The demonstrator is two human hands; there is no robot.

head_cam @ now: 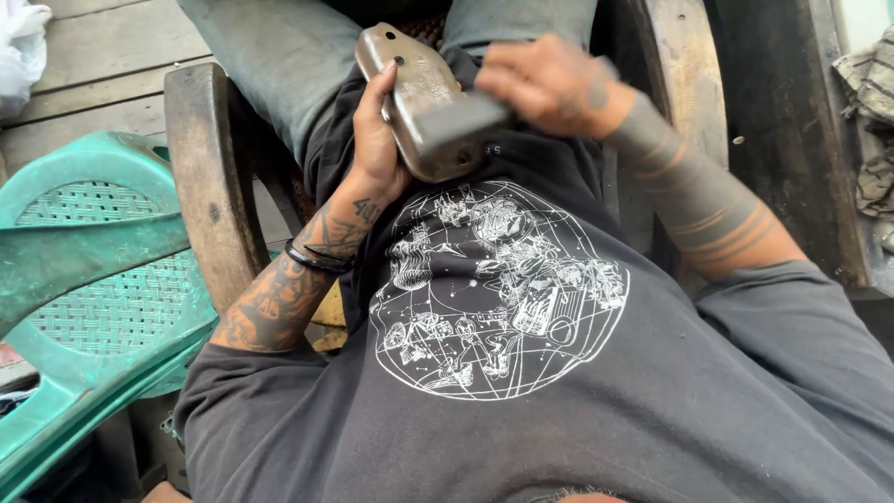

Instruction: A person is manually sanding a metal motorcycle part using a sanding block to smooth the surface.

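The left hand (372, 130) grips a dull grey curved metal plate (424, 98), long axis running away from the wearer; the blurred right hand (549, 84) presses its near end, above the lap on a worn wooden chair (209, 177).

This is looking like a rough, informal workshop or a work porch at a home rather than a tidy shop. The person is sitting in a worn wooden chair (209, 177) with dark, scuffed armrests, and everything else is lying around that chair. To its left a green plastic chair (88, 270) with a woven-pattern back is standing just beside it. Beyond the wooden chair, weathered grey floor planks (102, 65) are showing, bare and unpainted. Well to its right, crumpled rags (871, 93) are lying in a heap against a dark wooden surface, and a white cloth (20, 47) is sitting at the far left corner.
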